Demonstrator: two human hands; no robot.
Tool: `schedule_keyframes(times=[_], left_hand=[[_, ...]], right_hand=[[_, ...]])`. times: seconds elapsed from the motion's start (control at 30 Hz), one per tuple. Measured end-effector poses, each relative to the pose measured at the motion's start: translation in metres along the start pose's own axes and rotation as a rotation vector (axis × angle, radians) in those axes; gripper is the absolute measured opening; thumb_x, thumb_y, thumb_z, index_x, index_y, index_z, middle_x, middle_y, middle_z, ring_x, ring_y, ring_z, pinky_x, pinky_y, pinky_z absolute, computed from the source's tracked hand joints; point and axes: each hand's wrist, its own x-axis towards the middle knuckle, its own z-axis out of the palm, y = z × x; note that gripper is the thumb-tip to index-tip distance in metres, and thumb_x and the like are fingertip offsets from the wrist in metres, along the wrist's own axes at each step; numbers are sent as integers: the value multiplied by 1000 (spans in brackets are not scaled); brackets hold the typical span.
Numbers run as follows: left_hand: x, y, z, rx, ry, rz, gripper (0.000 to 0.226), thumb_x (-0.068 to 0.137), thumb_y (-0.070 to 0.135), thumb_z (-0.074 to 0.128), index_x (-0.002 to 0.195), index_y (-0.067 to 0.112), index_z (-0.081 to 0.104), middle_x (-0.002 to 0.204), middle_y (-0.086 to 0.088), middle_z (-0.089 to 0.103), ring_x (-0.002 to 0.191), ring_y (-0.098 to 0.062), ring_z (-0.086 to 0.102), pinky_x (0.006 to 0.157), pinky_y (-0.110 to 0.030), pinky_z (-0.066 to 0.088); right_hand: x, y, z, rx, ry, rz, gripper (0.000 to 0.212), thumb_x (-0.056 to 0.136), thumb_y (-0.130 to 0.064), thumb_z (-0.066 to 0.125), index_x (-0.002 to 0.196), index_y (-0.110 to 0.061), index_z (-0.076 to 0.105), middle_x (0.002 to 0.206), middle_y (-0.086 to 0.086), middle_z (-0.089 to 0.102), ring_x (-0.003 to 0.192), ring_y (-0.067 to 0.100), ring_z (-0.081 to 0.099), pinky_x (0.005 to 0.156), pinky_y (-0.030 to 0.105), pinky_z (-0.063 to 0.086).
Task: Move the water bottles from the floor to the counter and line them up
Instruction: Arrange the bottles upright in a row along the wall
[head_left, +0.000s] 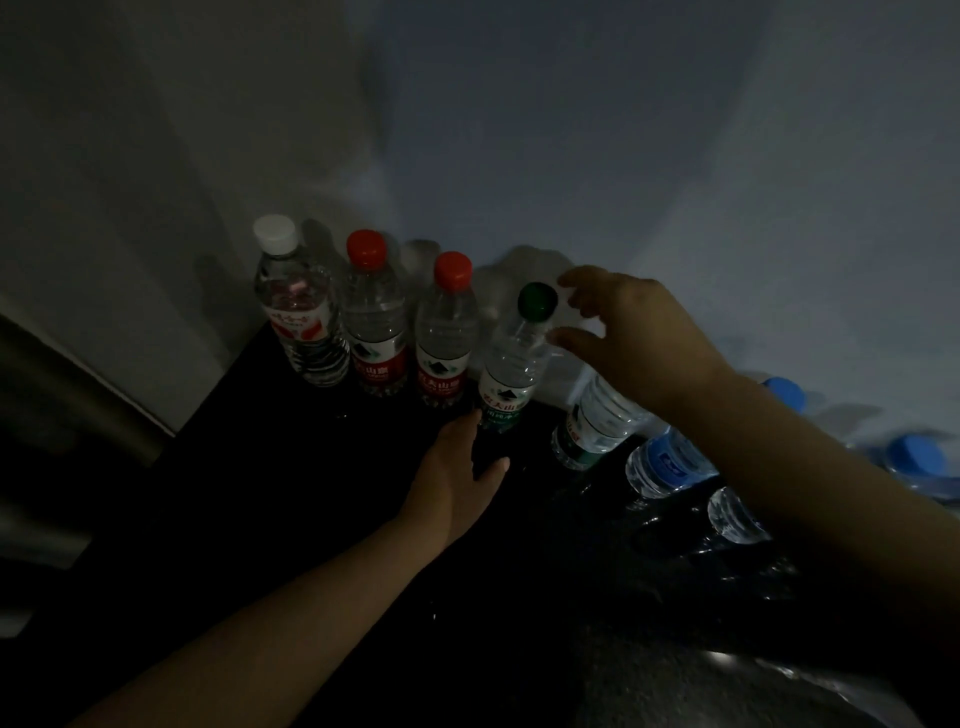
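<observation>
Your left hand (457, 467) touches the base of the green-capped bottle (511, 374), 4th along the wall (571, 156); its grip is too dark to tell. Your right hand (634, 332) hovers spread-fingered beside the cap (537, 300), counter (311, 493) bare in front.

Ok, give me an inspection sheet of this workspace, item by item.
Surface: dark counter, dimly lit.
Job's things: row along the wall: white-capped bottle, two red-capped bottles, green-capped bottle, a bottle with hidden cap, then blue-capped bottles to the right.
Clutter: nothing seen.
Grippers: left hand at the green-capped bottle's base, grip unclear; right hand open beside its cap.
Cables: nothing seen.
Surroundings: pale wall behind; shiny curved rim lower right.
</observation>
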Motion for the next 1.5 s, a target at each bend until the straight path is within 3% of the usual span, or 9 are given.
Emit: schedule_keyframes(times=[0.2,0.4,0.57,0.7,0.9,1.07,1.17,1.5], left_hand=[[-10,10,13,-38,-40,-7,67,92,25,61,149,18,27,154,-8,30,134,-25,43,108,-41,42],[-10,17,34,19,-103,88,64,92,26,59,148,15,30,154,-6,29,141,-20,32,112,-41,36],[-9,25,52,42,-126,148,69,91,26,61,149,15,27,154,-7,31,141,-20,31,112,-41,36],[-5,30,59,39,-70,192,66,89,21,63,147,13,33,149,-8,38,137,-21,37,110,-32,37],[0,27,61,79,-94,163,72,89,24,63,150,12,25,155,-8,28,143,-21,29,113,-42,36],[0,26,66,97,-108,165,73,89,26,63,150,15,24,156,-7,25,143,-20,28,112,-40,36],[-1,28,69,77,-87,157,73,89,25,63,150,14,24,156,-7,25,143,-21,29,112,-41,36],[-6,24,67,95,-121,165,75,91,25,61,152,17,18,158,-5,18,145,-20,24,114,-41,34]], right_hand=[[-34,18,-22,-121,20,67,44,88,-34,64,126,-12,59,124,10,60,98,23,63,89,33,47],[-45,29,-18,-216,9,221,59,86,-50,60,125,-6,56,110,16,63,96,29,61,83,41,52],[-39,28,-17,-232,-39,286,55,84,-55,59,96,-2,62,89,15,65,81,26,61,77,43,53],[-32,28,-21,-237,-148,240,39,89,-39,61,103,-2,62,97,15,64,89,25,59,82,39,51],[-36,36,-33,-139,-192,115,31,86,-23,68,112,-7,64,108,15,62,99,29,58,88,43,49],[-41,38,-30,-95,-115,123,42,85,-27,70,121,-7,60,112,16,63,101,30,59,89,41,49],[-41,38,-26,-112,-101,187,45,84,-40,68,108,-3,62,100,16,65,92,29,60,84,44,52],[-40,44,-25,-99,-110,112,35,90,-33,63,108,-3,63,100,16,66,92,28,61,84,45,50]])
